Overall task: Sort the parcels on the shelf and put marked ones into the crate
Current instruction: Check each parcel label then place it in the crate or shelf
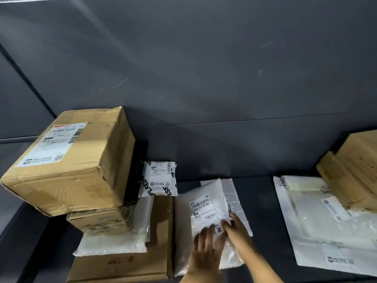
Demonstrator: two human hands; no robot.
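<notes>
A white plastic mailer with a barcode label (206, 207) lies on the dark shelf (263, 203) on top of other white mailers. My left hand (206, 250) rests flat on its near end with fingers spread. My right hand (234, 225) touches its right edge, with the fingers curled at the edge of the bag. Whether the fingers pinch the mailer is unclear. No crate is in view.
A large cardboard box (71, 162) sits on smaller boxes at the left, over a flat carton (126, 262). A small white printed bag (158, 179) leans behind. Big white mailers (318, 231) and a cardboard box (355, 170) lie at the right. A dark wall stands behind.
</notes>
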